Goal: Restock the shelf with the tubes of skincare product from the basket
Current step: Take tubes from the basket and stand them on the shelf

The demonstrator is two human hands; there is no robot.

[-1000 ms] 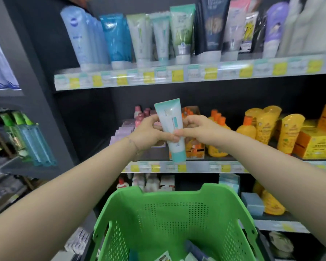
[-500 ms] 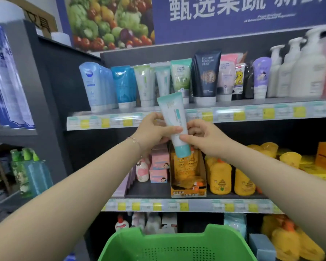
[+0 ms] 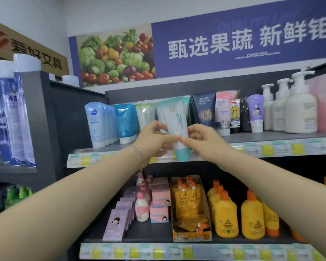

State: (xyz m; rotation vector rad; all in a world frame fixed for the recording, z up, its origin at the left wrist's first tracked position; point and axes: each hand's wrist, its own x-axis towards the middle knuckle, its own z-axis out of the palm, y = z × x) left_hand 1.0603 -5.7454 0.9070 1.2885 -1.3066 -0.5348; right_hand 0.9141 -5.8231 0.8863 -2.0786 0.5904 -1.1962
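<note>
Lifting the tube (image 3: 177,125) higher than half a second ago: its teal cap, which then hung below the top shelf (image 3: 271,142), now sits level with that shelf's price-label strip. The white body now covers the matching tubes (image 3: 161,113) standing in the row behind it. The tube is upright, cap down, leaning slightly left at the crimped end, not yet set on the shelf.

The left hand (image 3: 152,140) pinches the tube's left edge with thumb and curled fingers, the same grasp as before. A thin bracelet (image 3: 139,153) shows on that wrist. The right hand (image 3: 201,140) pinches the right edge just above the cap, fingers curled, grasp unchanged. Both arms reach further up and forward.

The view has tilted up: the basket, whose green rim was at the bottom edge, is out of frame, and the blue banner (image 3: 233,40) with the vegetable photo is now much more fully in view.

A light blue tube (image 3: 94,123) stands at the left end of the row and a dark navy tube (image 3: 203,110) just right of the held one. White pump bottles (image 3: 299,113) are further right. Yellow bottles (image 3: 226,219) stand on the shelf below.
</note>
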